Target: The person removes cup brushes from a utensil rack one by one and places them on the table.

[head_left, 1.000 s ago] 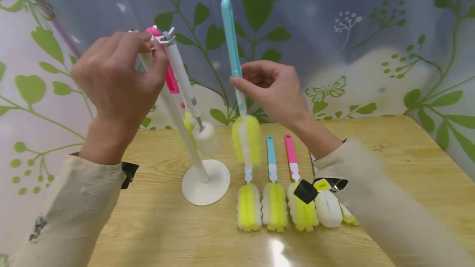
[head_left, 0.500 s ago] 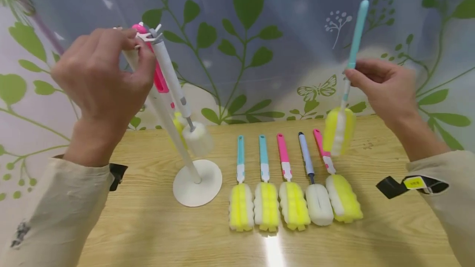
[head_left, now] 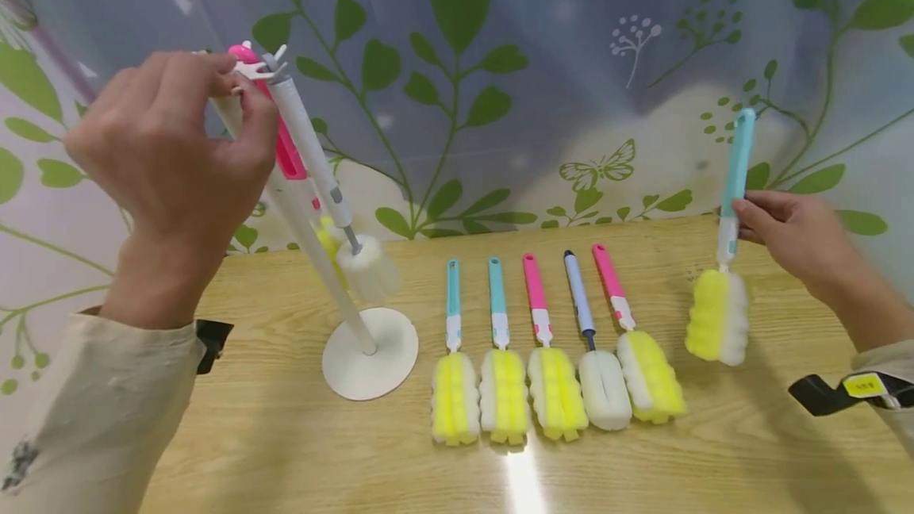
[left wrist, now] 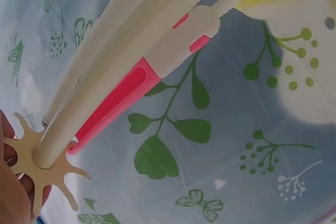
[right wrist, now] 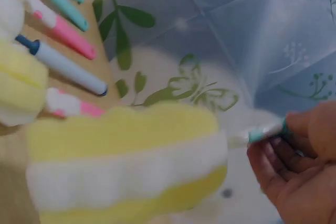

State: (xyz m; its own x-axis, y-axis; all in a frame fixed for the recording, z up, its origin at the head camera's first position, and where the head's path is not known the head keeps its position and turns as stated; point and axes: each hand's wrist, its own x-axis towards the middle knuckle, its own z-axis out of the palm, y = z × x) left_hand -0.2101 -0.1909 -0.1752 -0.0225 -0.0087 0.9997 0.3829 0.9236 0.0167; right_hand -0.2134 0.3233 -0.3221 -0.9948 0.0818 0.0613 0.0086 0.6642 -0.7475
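Note:
My left hand (head_left: 171, 133) grips the hooked top of a white stand (head_left: 307, 236), whose round base (head_left: 357, 375) is on the table. From its hooks hang a pink-handled sponge brush (head_left: 289, 153) and a white-and-grey brush (head_left: 303, 129). In the left wrist view the hook ring (left wrist: 50, 166) shows beside my fingers. At the far right my right hand (head_left: 803, 240) pinches a teal-handled bottle brush (head_left: 717, 316) low on its handle. That brush stands nearly upright, its yellow-and-white sponge head down, close over the table; the right wrist view shows the sponge (right wrist: 126, 161) large.
Several sponge brushes lie side by side on the wooden table (head_left: 286, 450): two teal-handled ones, the outer teal brush (head_left: 455, 399) nearest the stand, then a pink brush (head_left: 557, 395), a blue-handled brush (head_left: 604, 391) and another pink brush (head_left: 650, 375). A patterned curtain (head_left: 457, 101) hangs behind.
My right hand has carried the teal brush rightward from beside the stand, past the row, then lowered it toward the table. My left hand keeps its grip on the stand's top.

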